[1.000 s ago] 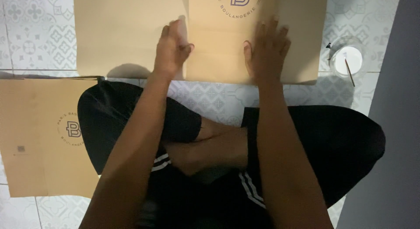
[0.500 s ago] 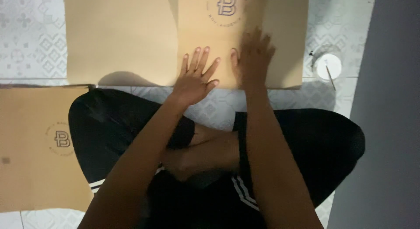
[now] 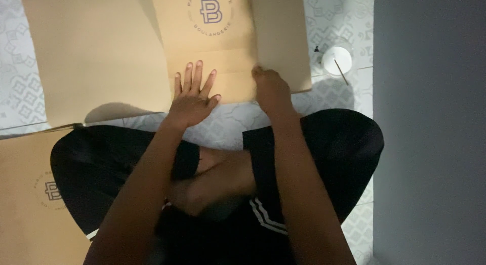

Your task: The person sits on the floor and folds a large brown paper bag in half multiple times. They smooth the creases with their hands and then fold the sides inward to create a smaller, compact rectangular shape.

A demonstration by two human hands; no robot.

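The patterned tile floor [image 3: 334, 22] spreads under everything, pale with a grey ornament, and to the right of my right hand a plain grey wall [image 3: 430, 128] stands along the edge of it. I sit cross-legged on it, and my legs in black shorts [image 3: 334, 153] with white side stripes fill the space below both hands.

Beyond my left hand and off to its left lies the biggest piece, a wide sheet of brown paper [image 3: 91, 57], flat on the floor. On top of it, right under my hands, lies a folded brown paper bag [image 3: 217, 47] with a round printed mark in its upper middle and a crease running across it just past my fingertips. Another brown paper bag [image 3: 25, 194] with the same kind of mark lies well to the left of and below my left hand, beside my knee.

My left hand [image 3: 192, 95] rests flat on the lower edge of the folded bag, palm down, fingers spread apart and straight, holding nothing. My right hand [image 3: 271, 87] is just beside it to the right, on the bag's lower right corner, fingers curled under so that I see mostly the back of it; I cannot tell whether it pinches the paper edge or only presses on it.

Well to the right of my right hand, near the wall, stands a small white cup [image 3: 336, 59] with a thin stick [image 3: 340, 71] leaning out of it.
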